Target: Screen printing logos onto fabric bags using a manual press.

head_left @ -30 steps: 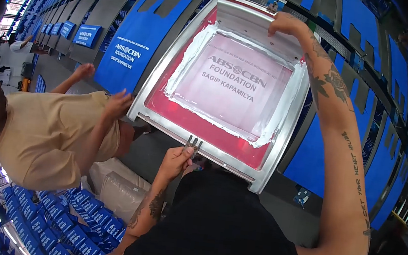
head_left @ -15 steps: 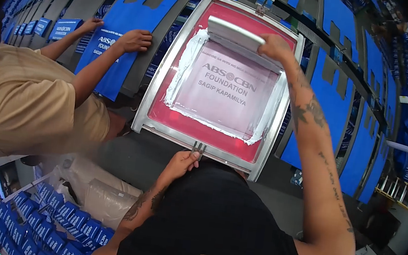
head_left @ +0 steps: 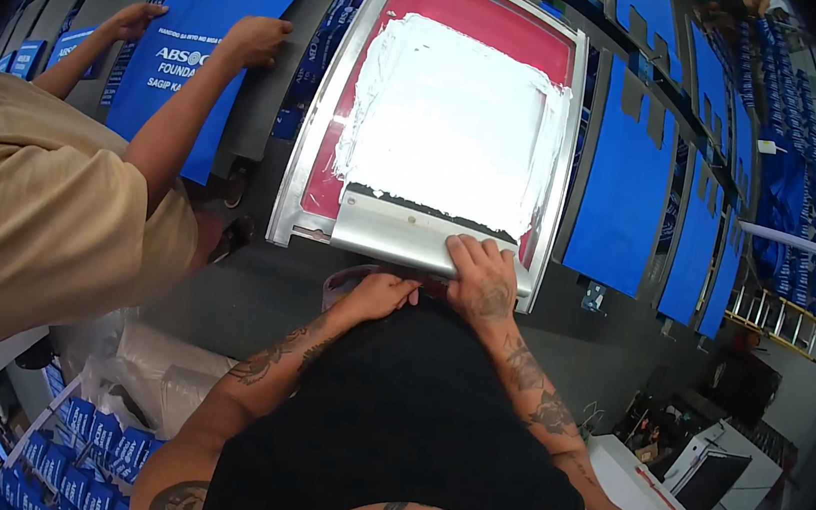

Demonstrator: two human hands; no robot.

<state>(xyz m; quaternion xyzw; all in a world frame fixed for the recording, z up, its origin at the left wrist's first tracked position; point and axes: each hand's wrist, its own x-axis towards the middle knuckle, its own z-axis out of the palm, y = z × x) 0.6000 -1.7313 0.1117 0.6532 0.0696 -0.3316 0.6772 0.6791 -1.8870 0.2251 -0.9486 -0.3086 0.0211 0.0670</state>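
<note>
A screen-printing frame (head_left: 298,177) with silver rails and red mesh lies in front of me. White ink (head_left: 458,125) covers the middle of its mesh, hiding the stencil. My right hand (head_left: 484,279) grips a wide metal squeegee (head_left: 380,232) at the frame's near end, with the thumb side toward me. A dark strip of blade shows along the squeegee's far edge, against the ink. My left hand (head_left: 383,296) is closed just below the squeegee, close to my body. What its fingers pinch, if anything, is hidden.
At left, a co-worker in a tan shirt (head_left: 51,204) has both hands on a printed blue bag (head_left: 189,59) on a grey board. Flat blue bags (head_left: 621,194) lie on boards at right. A yellow ladder (head_left: 773,319) and stacked blue bags (head_left: 72,464) stand farther off.
My right hand has drawn the squeegee from the far end to the near end, and white ink now covers the stencil. The handle that my left hand held has gone out of sight.
</note>
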